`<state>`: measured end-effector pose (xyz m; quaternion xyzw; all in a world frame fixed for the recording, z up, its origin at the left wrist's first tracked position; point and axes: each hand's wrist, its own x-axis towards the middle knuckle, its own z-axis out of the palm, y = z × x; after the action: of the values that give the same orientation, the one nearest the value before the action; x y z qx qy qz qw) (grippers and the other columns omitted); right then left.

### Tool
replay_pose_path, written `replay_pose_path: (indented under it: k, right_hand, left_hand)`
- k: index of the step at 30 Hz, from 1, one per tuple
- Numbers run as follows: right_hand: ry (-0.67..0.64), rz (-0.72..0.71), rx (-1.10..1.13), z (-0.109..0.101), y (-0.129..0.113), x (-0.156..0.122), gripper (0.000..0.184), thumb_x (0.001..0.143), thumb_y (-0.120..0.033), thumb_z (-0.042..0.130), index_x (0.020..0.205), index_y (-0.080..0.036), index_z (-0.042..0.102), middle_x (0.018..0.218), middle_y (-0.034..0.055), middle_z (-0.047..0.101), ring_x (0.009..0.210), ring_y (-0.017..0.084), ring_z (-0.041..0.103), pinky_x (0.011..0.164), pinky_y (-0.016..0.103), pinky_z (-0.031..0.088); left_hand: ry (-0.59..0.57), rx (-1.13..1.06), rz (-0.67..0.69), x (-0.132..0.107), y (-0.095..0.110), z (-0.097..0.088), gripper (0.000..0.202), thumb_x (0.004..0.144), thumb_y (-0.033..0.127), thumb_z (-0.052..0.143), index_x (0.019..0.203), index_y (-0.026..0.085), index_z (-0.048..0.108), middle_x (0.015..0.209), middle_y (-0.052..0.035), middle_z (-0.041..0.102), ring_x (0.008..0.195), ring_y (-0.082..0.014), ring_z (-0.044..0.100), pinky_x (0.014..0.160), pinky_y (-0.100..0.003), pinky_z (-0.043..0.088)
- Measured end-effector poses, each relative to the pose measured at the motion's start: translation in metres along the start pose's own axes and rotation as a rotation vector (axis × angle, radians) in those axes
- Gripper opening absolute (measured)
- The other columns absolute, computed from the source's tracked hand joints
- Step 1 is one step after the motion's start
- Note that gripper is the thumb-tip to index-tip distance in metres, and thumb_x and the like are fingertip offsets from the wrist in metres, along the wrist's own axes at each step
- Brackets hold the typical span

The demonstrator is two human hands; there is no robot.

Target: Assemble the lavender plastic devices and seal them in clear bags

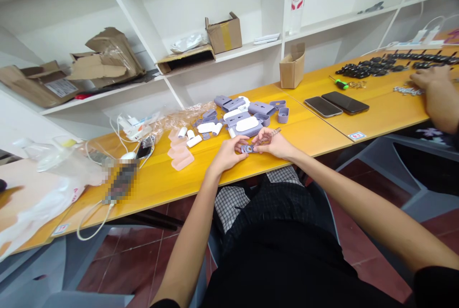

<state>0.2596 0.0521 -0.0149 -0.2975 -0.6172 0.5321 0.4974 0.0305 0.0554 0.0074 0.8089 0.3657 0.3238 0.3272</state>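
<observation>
Past the held part (246,149), the bottle label (297,2) is illegible.

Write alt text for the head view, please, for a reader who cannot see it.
A person's left hand and right hand hold a small purple-grey part at a yellow table. Purple-grey housings and white pieces lie beyond; two phones and a co-worker's hand are further right.

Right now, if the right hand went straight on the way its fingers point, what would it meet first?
The right hand would probably first meet the small purple piece, then the left hand just beyond, though depth is hard to judge.
</observation>
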Motion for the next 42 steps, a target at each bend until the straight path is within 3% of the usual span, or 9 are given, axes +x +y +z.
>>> replay_pose_path:
  k: [9,18,22,31,42]
  right_hand:
    - [0.013,-0.025,-0.074,0.0004,0.0018,0.0005,0.043,0.071,-0.029,0.086,0.085,-0.025,0.046,0.104,0.0043,0.074,0.073,0.014,0.065,0.064,0.034,0.058]
    - [-0.012,-0.086,-0.135,-0.0004,0.0004,0.0001,0.044,0.074,-0.024,0.084,0.111,-0.026,0.061,0.102,0.0044,0.074,0.097,0.023,0.071,0.094,0.05,0.06]
    - [-0.017,-0.086,-0.156,-0.0011,0.0015,0.0004,0.04,0.077,-0.024,0.083,0.112,-0.026,0.065,0.107,0.0065,0.076,0.105,0.026,0.072,0.1,0.054,0.058]
    - [-0.07,-0.174,-0.278,0.004,-0.0038,-0.0033,0.017,0.09,-0.026,0.071,0.107,-0.025,0.073,0.113,0.0069,0.075,0.104,0.025,0.072,0.092,0.048,0.059]
    - [-0.002,-0.232,-0.519,0.0015,-0.0023,-0.0022,0.018,0.086,-0.024,0.075,0.104,-0.024,0.074,0.106,0.0069,0.076,0.1,0.026,0.071,0.093,0.047,0.058]
  left_hand:
    - [0.033,0.019,0.011,0.0011,0.0038,-0.0009,0.052,0.075,0.013,0.082,0.125,0.018,0.071,0.11,-0.0099,0.078,0.088,-0.0187,0.072,0.082,-0.033,0.058]
    - [0.027,-0.014,0.01,0.0021,0.0037,-0.0014,0.047,0.078,0.014,0.082,0.123,0.019,0.072,0.113,-0.0114,0.079,0.098,-0.0225,0.076,0.087,-0.037,0.06]
    - [0.016,-0.036,0.011,0.0021,0.0057,-0.0016,0.046,0.077,0.011,0.082,0.122,0.018,0.071,0.115,-0.0116,0.079,0.103,-0.0239,0.076,0.09,-0.038,0.059]
    - [0.004,-0.053,-0.004,0.0015,0.0051,-0.0016,0.047,0.078,0.01,0.082,0.123,0.019,0.071,0.112,-0.0104,0.08,0.099,-0.0224,0.076,0.089,-0.036,0.059]
    - [0.033,-0.033,0.024,0.0028,0.0049,-0.0002,0.047,0.077,0.006,0.082,0.122,0.017,0.071,0.113,-0.0105,0.08,0.096,-0.0209,0.076,0.088,-0.035,0.06]
